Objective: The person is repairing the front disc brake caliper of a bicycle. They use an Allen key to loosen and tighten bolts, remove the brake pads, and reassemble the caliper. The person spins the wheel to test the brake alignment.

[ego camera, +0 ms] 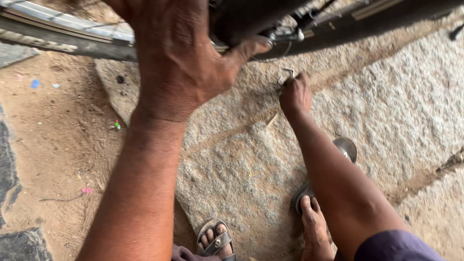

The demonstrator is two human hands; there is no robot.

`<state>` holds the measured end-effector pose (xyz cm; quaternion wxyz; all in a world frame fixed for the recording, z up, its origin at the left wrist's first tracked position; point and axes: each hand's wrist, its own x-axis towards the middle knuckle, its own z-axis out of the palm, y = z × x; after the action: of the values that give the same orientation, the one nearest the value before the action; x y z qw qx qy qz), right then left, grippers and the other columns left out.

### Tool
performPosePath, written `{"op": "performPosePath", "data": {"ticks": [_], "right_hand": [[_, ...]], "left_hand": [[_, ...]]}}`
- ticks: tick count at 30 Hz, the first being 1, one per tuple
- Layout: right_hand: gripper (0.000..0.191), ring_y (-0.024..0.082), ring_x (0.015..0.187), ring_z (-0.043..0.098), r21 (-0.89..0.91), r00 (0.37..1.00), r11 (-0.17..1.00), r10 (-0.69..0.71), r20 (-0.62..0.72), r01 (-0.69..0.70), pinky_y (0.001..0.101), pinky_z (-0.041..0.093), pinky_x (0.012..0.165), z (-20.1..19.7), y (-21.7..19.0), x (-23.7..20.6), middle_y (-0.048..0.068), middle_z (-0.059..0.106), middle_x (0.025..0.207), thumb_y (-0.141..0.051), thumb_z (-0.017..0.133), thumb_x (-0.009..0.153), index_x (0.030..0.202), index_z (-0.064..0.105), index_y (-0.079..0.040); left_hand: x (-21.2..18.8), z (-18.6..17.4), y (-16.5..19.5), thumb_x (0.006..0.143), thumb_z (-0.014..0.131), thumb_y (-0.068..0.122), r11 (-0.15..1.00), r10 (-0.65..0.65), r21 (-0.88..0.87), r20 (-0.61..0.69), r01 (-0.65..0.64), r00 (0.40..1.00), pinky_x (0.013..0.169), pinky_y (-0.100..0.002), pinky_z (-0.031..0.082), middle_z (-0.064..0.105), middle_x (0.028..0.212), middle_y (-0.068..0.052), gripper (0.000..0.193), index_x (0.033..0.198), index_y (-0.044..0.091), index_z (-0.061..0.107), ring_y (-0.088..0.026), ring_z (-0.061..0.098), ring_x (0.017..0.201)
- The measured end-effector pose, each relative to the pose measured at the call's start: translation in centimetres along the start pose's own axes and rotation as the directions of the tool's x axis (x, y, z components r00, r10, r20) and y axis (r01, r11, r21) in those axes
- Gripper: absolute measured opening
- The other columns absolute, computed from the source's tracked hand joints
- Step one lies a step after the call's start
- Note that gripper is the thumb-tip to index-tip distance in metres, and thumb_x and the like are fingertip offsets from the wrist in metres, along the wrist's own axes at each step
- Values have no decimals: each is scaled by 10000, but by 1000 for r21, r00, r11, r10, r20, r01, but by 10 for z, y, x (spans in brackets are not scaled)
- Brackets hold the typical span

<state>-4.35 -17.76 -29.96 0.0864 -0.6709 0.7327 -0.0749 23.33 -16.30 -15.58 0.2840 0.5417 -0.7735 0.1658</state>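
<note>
My left hand [176, 58] reaches up and grips a dark rubber tyre [237, 19] of a wheel near the top of the view, thumb hooked under it beside a small metal valve part [285, 35]. My right hand [295, 94] is lower, down on the rough stone slab [386, 111], fingers closed on a small metal tool [286, 75] whose tip sticks out above the knuckles. The wheel's rim and tyre [63, 29] run across the top edge.
Bare dirt ground [58, 145] with small bits of litter lies at the left. A round metal bowl [345, 147] sits behind my right forearm. My feet in sandals [215, 241] stand at the bottom edge.
</note>
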Motion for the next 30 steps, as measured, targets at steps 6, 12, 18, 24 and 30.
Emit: {"op": "performPosePath", "data": {"ticks": [6, 12, 18, 24, 30], "right_hand": [[399, 184, 721, 735, 611, 969, 768, 53, 243, -195, 314, 635, 650, -4, -25, -73, 138, 761, 949, -33, 656, 909, 1303, 594, -47], [401, 166, 732, 735, 776, 828, 575, -281, 485, -259, 337, 642, 668, -38, -87, -155, 142, 779, 919, -113, 671, 980, 1368, 631, -21], [470, 163, 846, 763, 918, 950, 395, -270, 159, -42, 315, 678, 810, -110, -85, -162, 96, 780, 1014, -168, 674, 967, 1414, 577, -56], [163, 220, 1000, 795, 907, 906, 60, 48, -421, 418, 416, 710, 934, -166, -81, -178, 152, 774, 1103, -162, 725, 1090, 1148, 689, -15], [116, 223, 999, 800, 838, 833, 29, 95, -545, 545, 388, 711, 901, -171, -102, -178, 178, 769, 1110, -123, 722, 1089, 1087, 676, -17]], "left_hand": [[2, -20, 3, 863, 715, 723, 992, 60, -109, -59, -66, 996, 1298, -557, 212, 382, 1643, -168, 1123, 1634, 166, 118, -355, 349, 1551], [-13, -47, 8, 936, 773, 579, 971, 82, -227, 29, -73, 996, 1299, -531, 341, 473, 1514, -231, 1026, 1613, 102, 167, -365, 465, 1483], [-20, -71, 16, 969, 946, 509, 973, 135, -183, -36, -140, 990, 1221, -578, 343, 491, 1496, -245, 1042, 1589, 90, 222, -391, 477, 1442], [-25, -90, 22, 937, 951, 512, 975, 96, -200, -1, -94, 995, 1237, -595, 273, 473, 1542, -245, 1061, 1603, 72, 253, -404, 441, 1466], [-25, -78, 29, 798, 926, 653, 978, 13, -209, 55, -2, 998, 1243, -676, 198, 450, 1576, -179, 1161, 1609, 158, 259, -394, 382, 1509]]}}
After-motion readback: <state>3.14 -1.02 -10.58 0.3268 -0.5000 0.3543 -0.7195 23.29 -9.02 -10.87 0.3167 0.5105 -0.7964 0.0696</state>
